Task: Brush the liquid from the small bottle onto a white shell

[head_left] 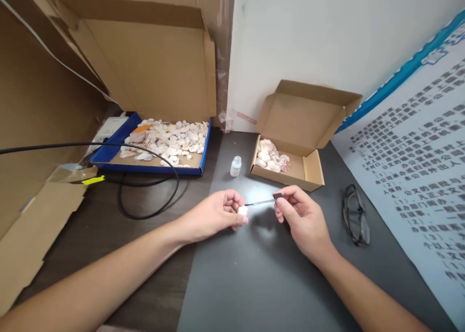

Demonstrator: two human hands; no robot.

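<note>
White shell in one hand, slim applicator brush in the other

Seen from above, two bare hands work over a smooth grey tabletop [232,279], roughly midway between its near and far edges and closer to its left edge. The left hand [221,210] pinches a small white shell [243,211] between thumb and fingertips. The right hand [303,220] grips the black cap of a thin applicator brush [260,203] between thumb and fingers. The hands are apart, with the brush spanning the gap.

The key relation: the brush's long axis runs almost level from the right hand towards the left edge, its dark tip at the shell's upper side. Whether it touches is too small to tell. The shell lies directly left of the right hand; which way its own long axis points is unclear.

Beyond the hands, a small clear bottle [236,167] stands upright near the far left corner. To its right, near the far edge, a cardboard box [314,173] with raised lid holds larger shells. Dark safety glasses [355,217] lie near the right edge. Past the left edge, on dark wood, a blue-sided box [145,167] holds many pale shells.
</note>
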